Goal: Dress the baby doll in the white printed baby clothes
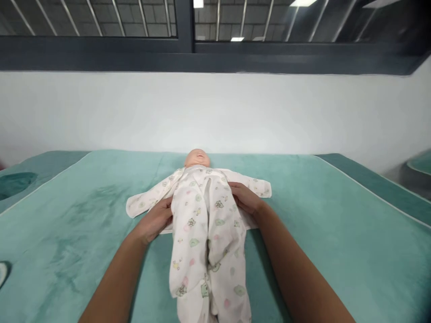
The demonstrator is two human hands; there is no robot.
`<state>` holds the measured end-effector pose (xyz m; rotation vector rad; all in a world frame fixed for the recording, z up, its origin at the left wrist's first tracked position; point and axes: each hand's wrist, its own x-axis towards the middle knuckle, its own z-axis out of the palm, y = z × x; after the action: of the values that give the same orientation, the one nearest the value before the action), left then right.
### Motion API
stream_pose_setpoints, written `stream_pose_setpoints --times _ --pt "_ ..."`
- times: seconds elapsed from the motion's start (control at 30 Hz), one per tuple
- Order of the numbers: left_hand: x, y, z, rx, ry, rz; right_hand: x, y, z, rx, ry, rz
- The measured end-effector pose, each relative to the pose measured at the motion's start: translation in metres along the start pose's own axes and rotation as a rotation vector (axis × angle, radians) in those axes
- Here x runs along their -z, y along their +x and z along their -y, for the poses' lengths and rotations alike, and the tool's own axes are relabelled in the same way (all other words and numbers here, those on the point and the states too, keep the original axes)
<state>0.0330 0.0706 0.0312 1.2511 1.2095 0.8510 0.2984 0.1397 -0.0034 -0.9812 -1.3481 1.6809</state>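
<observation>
A baby doll [197, 158] lies on its back on a teal mat [319, 233], head towards the wall. It wears a white printed sleepsuit [205, 224] with sleeves spread out and legs hanging towards me. My left hand [155, 220] rests against the suit's left side at the doll's waist, fingers tucked under the cloth. On the other side my right hand [245, 197] presses the suit's edge, fingers curled against the fabric. Both hands' fingertips are partly hidden by the cloth.
The mat covers a wide bed-like surface with white piping [370, 193] along its edges. A white wall [215, 112] stands behind, with a dark window frame [215, 54] above. Another teal surface [420, 163] shows at the far right.
</observation>
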Motion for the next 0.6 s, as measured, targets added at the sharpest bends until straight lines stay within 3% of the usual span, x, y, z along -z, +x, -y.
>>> stream_pose_setpoints --times 0.13,0.3,0.6 --pt "0.0027 0.0017 0.0075 0.005 -0.067 0.024 0.0074 0.0015 -0.0012 -0.019 0.089 0.091" --pt "0.0048 -0.0006 0.0100 0.021 0.019 -0.021 0.0081 0.0020 -0.0041 -0.021 -0.010 0.112" --pt "0.0047 -0.0027 0.0082 -0.058 0.139 -0.057 0.0048 0.0035 -0.0055 0.044 -0.284 0.028"
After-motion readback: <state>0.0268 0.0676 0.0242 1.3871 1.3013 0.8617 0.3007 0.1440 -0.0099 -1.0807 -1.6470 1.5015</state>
